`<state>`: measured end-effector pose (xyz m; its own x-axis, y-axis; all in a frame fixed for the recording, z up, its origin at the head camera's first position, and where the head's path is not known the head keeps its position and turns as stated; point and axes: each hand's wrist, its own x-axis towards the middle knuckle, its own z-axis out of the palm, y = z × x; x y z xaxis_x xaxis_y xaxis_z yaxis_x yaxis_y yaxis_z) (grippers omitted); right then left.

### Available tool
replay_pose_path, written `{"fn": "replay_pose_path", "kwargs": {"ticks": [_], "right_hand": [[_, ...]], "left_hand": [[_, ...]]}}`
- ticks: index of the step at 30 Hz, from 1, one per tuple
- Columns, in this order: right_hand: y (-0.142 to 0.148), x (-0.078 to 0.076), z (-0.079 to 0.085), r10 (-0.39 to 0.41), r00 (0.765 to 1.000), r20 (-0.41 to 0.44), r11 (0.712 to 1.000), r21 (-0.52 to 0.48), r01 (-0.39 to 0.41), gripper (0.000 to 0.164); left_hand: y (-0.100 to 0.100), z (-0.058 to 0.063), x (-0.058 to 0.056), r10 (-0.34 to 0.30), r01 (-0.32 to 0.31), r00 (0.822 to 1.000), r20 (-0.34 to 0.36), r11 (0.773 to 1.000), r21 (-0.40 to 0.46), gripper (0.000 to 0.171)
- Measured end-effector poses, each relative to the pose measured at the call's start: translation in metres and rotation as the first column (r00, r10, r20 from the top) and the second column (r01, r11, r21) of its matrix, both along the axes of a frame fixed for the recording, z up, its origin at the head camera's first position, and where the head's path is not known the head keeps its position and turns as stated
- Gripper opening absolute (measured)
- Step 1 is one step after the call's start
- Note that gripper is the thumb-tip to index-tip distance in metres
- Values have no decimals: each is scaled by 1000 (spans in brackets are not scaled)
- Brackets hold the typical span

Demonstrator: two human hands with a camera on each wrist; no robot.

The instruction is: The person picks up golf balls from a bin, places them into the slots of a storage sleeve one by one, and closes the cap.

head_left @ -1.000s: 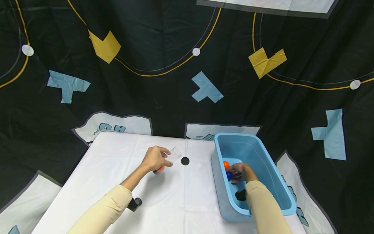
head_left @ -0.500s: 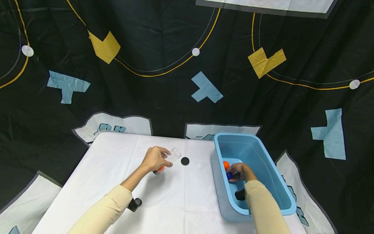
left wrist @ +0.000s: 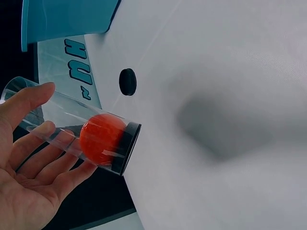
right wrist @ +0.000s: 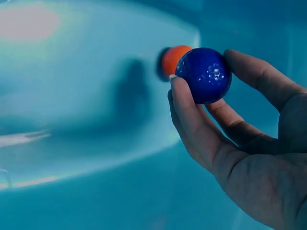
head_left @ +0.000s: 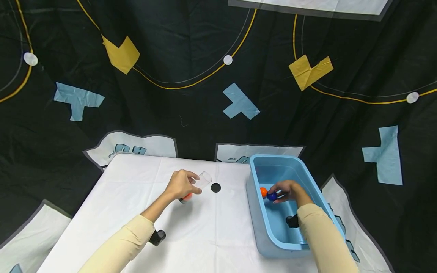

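My left hand [head_left: 181,185] grips a clear plastic tube [left wrist: 62,108] above the white table, tilted, with its open end pointing away. Inside the tube an orange-red ball [left wrist: 101,139] sits against the black cap [left wrist: 126,148] that closes the lower end. In the blue bin, my right hand [head_left: 286,190] pinches a shiny dark blue ball [right wrist: 204,75] between thumb and fingertips. Behind it, an orange ball [right wrist: 175,60] lies on the bin floor, partly covered by the blue one in the right wrist view.
The light blue bin [head_left: 257,231] stands on the right of the white table [head_left: 191,242]. A round black cap [head_left: 216,187] lies on the tabletop between the tube and the bin. Black cloth [head_left: 191,113] hangs behind the table. Each wrist wears a black camera.
My right hand has closed its fingertips on the blue ball and lifted it up and to the right inside the bin. The left hand and tube have stayed still.
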<state>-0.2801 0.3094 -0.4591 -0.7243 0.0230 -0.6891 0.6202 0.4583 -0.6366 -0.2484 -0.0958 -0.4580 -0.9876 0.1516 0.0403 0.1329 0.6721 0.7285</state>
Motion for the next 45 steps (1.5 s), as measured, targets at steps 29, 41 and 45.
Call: {"fn": "replay_pose_path", "kwargs": {"ticks": [29,41,45], "right_hand": [[-73,-11,119,302,929,-215,953,84,-291,42],[-126,-10,112,251,943,-218,968,53,-245,37],[-142,-8,106,255,937,-237,967,45,-252,34]], "left_hand": [[10,3,-2,-14,14,1000,18,1000,-9,38],[18,5,-3,-27,27,999,17,1000,-9,39],[20,6,-4,-37,37,999,8,999,-5,39]]}}
